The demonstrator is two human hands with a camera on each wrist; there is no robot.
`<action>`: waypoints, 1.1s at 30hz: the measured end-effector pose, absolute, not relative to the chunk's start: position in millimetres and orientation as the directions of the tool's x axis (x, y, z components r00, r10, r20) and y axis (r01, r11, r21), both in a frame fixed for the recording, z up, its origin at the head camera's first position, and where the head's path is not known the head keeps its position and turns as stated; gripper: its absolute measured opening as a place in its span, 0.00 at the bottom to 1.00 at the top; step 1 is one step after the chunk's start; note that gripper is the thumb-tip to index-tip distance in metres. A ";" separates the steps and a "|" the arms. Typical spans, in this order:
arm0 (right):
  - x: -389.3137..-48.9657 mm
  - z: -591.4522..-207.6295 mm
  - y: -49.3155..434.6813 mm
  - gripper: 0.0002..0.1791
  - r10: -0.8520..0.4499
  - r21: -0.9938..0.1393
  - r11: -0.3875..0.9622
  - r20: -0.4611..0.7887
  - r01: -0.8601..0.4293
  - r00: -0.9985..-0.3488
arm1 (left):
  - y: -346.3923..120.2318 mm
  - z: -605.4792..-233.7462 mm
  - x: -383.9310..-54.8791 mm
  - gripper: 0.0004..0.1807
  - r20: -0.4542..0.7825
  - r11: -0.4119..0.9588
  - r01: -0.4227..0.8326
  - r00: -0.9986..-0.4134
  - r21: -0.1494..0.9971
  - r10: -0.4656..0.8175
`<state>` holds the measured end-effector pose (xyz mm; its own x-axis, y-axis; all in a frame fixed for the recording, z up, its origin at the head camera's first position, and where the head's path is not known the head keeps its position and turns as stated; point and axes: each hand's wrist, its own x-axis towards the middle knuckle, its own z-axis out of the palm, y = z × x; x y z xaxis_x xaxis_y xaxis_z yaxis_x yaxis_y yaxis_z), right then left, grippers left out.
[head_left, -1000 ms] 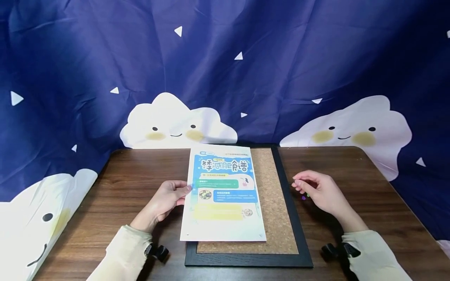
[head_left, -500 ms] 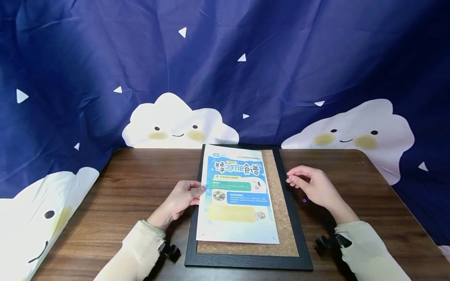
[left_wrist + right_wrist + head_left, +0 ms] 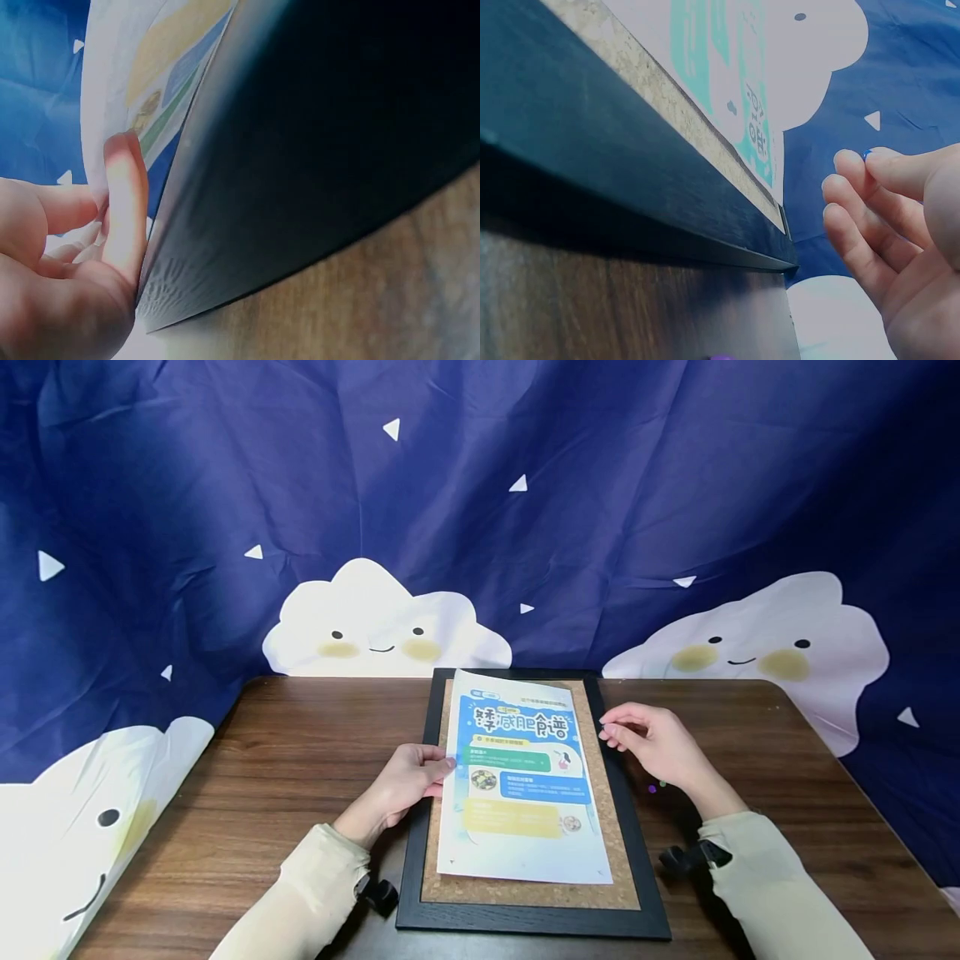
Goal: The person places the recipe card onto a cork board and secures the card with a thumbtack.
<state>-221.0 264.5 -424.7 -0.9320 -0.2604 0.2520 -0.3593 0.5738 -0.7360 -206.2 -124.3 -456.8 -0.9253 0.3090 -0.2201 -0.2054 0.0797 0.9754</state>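
Observation:
A printed poster [image 3: 525, 856] lies over a cork board [image 3: 540, 893] with a black frame, tilted slightly against it. My left hand [image 3: 405, 783] pinches the poster's left edge between thumb and fingers. In the left wrist view the sheet [image 3: 105, 67] bows up off the board along that edge. My right hand [image 3: 660, 747] hovers by the board's right frame side. Its thumb and index finger pinch a small blue pin [image 3: 867, 154], mostly hidden by the fingertips.
A purple pin [image 3: 652, 789] and a green one [image 3: 662, 785] lie on the wooden table [image 3: 322, 718], right of the board and under the right hand. A blue curtain [image 3: 450, 485] with clouds hangs behind the table.
My left hand has carried the poster right, from overlapping the board's left side to mostly over the cork. My right hand has moved left from the loose pins to the board's right frame side.

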 end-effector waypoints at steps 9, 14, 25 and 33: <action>-233.6 -427.0 256.3 0.09 -0.285 -0.750 0.555 0.235 -0.360 -0.929 | -120.6 -456.7 -211.4 0.16 -0.223 0.205 -0.168 -0.933 0.964 0.283; -242.7 -429.1 253.7 0.09 -0.284 -0.767 0.550 0.199 -0.329 -0.938 | -118.5 -455.7 -214.3 0.18 -0.218 0.233 -0.145 -0.921 0.962 0.324; -251.5 -429.5 249.4 0.09 -0.276 -0.800 0.540 0.126 -0.262 -0.953 | -115.7 -446.8 -214.4 0.17 -0.214 0.315 -0.103 -0.915 0.944 0.342; -260.5 -431.7 245.6 0.10 -0.250 -0.831 0.516 0.086 -0.208 -0.964 | -119.2 -435.4 -209.6 0.12 -0.113 0.560 0.070 -0.952 0.826 0.286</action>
